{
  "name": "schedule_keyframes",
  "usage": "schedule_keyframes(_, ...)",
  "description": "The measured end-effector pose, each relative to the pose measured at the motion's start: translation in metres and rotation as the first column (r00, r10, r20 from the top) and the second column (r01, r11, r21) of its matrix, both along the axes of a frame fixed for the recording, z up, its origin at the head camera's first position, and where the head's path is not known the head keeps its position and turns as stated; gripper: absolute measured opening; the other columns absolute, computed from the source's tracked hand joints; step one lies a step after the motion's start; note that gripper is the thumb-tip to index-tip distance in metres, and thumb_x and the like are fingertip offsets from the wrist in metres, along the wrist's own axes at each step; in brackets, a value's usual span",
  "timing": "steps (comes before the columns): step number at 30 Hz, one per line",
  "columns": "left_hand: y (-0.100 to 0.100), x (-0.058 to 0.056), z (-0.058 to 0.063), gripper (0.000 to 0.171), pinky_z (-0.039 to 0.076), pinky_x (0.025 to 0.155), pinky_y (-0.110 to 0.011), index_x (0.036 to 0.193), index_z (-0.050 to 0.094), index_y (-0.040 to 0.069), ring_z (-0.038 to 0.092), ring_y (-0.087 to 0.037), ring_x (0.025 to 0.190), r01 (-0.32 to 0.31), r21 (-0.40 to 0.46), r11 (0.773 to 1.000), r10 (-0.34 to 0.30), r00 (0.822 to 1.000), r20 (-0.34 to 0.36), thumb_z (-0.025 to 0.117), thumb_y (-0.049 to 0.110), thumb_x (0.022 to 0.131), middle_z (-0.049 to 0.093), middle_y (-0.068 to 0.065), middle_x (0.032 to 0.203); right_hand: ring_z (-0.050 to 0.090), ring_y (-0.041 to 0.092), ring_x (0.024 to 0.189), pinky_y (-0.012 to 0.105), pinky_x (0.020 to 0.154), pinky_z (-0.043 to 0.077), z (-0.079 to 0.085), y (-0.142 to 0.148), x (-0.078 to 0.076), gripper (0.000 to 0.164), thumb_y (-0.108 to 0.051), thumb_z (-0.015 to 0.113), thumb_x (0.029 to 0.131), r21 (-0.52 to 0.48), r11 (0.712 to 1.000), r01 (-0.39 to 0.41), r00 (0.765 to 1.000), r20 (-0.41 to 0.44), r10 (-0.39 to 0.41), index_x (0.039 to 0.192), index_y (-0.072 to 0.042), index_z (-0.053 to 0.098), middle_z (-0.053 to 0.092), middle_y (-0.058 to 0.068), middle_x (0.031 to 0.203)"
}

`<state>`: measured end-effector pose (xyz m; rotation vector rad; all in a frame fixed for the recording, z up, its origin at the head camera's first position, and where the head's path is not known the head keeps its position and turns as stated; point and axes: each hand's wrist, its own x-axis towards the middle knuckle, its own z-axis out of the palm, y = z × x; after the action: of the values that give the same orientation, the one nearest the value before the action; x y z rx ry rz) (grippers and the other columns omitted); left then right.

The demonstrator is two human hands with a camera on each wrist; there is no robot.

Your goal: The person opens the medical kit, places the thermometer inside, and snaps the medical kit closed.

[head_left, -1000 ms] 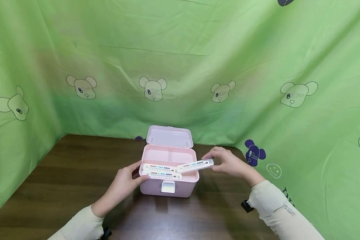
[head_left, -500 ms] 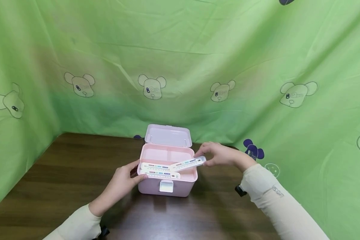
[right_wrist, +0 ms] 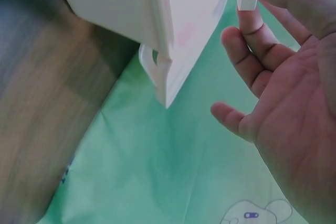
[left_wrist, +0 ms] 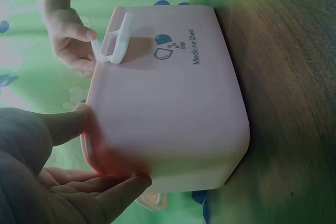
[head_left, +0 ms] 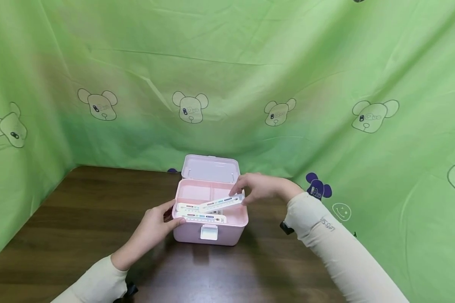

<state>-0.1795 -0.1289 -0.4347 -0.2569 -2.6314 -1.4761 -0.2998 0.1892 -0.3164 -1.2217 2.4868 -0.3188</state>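
Observation:
A pink medicine chest [head_left: 223,237] stands on the table with its lid [head_left: 211,169] swung back. My left hand [head_left: 157,222] grips its front left corner, thumb at the rim and fingers along the side wall, as the left wrist view shows. My right hand [head_left: 259,187] pinches the right end of a flat white thermometer [head_left: 221,204] between thumb and fingers. That thermometer slants over the front compartment, its left end lower and overlapping another white thermometer [head_left: 187,208]. A third thermometer [head_left: 202,218] lies along the front wall, near my left thumb.
A divider [head_left: 211,191] splits the chest's rear part in two. The white latch [left_wrist: 119,40] hangs open on the front wall. Green cloth [head_left: 227,84] with printed bear heads hangs behind and beside the dark wooden table [head_left: 98,202].
My right hand has moved left and inward with its thermometer, which now lies farther over the chest and covers part of the rear thermometer. The left hand keeps its grip on the corner.

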Motion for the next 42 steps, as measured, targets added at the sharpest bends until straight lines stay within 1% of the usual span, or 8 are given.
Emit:
schedule_keyframes(5, 0.000, 0.001, 0.001, 0.064, 0.061, 0.086, -0.031, 0.143, 0.057, -0.001, 0.071, -0.021, 0.108, 0.003, -0.009, 1.000, -0.003, 1.000, -0.008, 0.083, 0.018, 0.088, 0.073, -0.012, 0.121, 0.060, 0.020, 0.103, 0.040, 0.091, 0.049, -0.011, -0.006, 0.002, 0.041, -0.011, 0.082, 0.080, -0.041, 0.999, 0.022, 0.999, 0.039, -0.020, 0.119, -0.021, 0.077, 0.067, -0.009, 0.105)
schedule_keyframes(12, 0.000, 0.001, 0.002, 0.063, 0.061, 0.084, -0.027, 0.143, 0.057, -0.001, 0.071, -0.020, 0.107, 0.004, 0.001, 1.000, -0.004, 1.000, -0.011, 0.082, 0.017, 0.089, 0.074, -0.012, 0.119, 0.054, 0.016, 0.113, 0.043, 0.104, 0.037, -0.028, -0.008, 0.005, 0.040, -0.015, 0.080, 0.082, -0.086, 0.996, 0.034, 0.999, 0.034, -0.031, 0.121, -0.024, 0.076, 0.066, -0.013, 0.114)
schedule_keyframes(17, -0.001, 0.001, 0.001, 0.062, 0.061, 0.084, -0.028, 0.143, 0.057, -0.001, 0.071, -0.020, 0.107, 0.007, 0.000, 1.000, -0.007, 1.000, -0.013, 0.082, 0.015, 0.088, 0.074, -0.012, 0.119, 0.056, 0.020, 0.110, 0.040, 0.100, 0.041, -0.036, -0.015, 0.007, 0.042, -0.011, 0.077, 0.083, -0.123, 0.992, 0.037, 0.998, 0.047, -0.031, 0.123, -0.022, 0.075, 0.066, -0.010, 0.111)
schedule_keyframes(24, 0.000, 0.001, 0.001, 0.061, 0.062, 0.085, -0.031, 0.142, 0.058, -0.002, 0.072, -0.021, 0.107, 0.005, -0.003, 1.000, -0.005, 1.000, -0.017, 0.082, 0.015, 0.088, 0.074, -0.013, 0.119, 0.057, 0.016, 0.111, 0.042, 0.100, 0.049, -0.046, -0.022, 0.010, 0.041, -0.005, 0.072, 0.085, -0.180, 0.980, 0.080, 0.992, 0.106, -0.061, 0.124, -0.018, 0.074, 0.065, -0.005, 0.114)
schedule_keyframes(32, 0.000, 0.002, 0.003, 0.063, 0.061, 0.083, -0.028, 0.143, 0.056, -0.002, 0.072, -0.021, 0.106, -0.001, -0.009, 1.000, 0.001, 1.000, -0.003, 0.082, 0.013, 0.088, 0.074, -0.013, 0.119, 0.054, 0.020, 0.112, 0.044, 0.103, 0.041, -0.055, -0.023, 0.016, 0.045, -0.005, 0.076, 0.083, -0.215, 0.972, 0.097, 0.991, 0.108, -0.075, 0.124, -0.021, 0.074, 0.064, -0.007, 0.113)
schedule_keyframes(35, 0.000, 0.002, 0.004, 0.063, 0.061, 0.082, -0.027, 0.144, 0.056, -0.001, 0.071, -0.019, 0.104, -0.003, -0.010, 1.000, 0.003, 1.000, -0.002, 0.082, 0.014, 0.088, 0.074, -0.012, 0.118, 0.052, 0.019, 0.109, 0.041, 0.101, 0.036, -0.059, -0.023, 0.017, 0.049, -0.004, 0.079, 0.080, -0.222, 0.971, 0.089, 0.994, 0.082, -0.073, 0.125, -0.021, 0.075, 0.063, -0.008, 0.108)
schedule_keyframes(38, 0.000, 0.001, 0.004, 0.063, 0.061, 0.082, -0.028, 0.144, 0.056, -0.002, 0.071, -0.019, 0.104, 0.001, -0.013, 1.000, -0.001, 1.000, -0.003, 0.082, 0.015, 0.089, 0.074, -0.013, 0.119, 0.050, 0.015, 0.104, 0.040, 0.100, 0.035, -0.063, -0.025, 0.017, 0.049, -0.006, 0.080, 0.079, -0.207, 0.978, 0.037, 0.999, -0.006, -0.039, 0.126, -0.020, 0.075, 0.063, -0.006, 0.103)
schedule_keyframes(42, 0.000, 0.001, 0.003, 0.063, 0.061, 0.083, -0.030, 0.144, 0.056, -0.002, 0.071, -0.020, 0.105, 0.000, -0.018, 1.000, 0.000, 1.000, 0.001, 0.081, 0.015, 0.089, 0.074, -0.014, 0.120, 0.048, 0.013, 0.096, 0.047, 0.106, 0.031, -0.065, -0.028, 0.018, 0.049, -0.009, 0.078, 0.082, -0.174, 0.984, -0.023, 0.994, -0.110, 0.003, 0.129, -0.020, 0.073, 0.062, 0.002, 0.096)
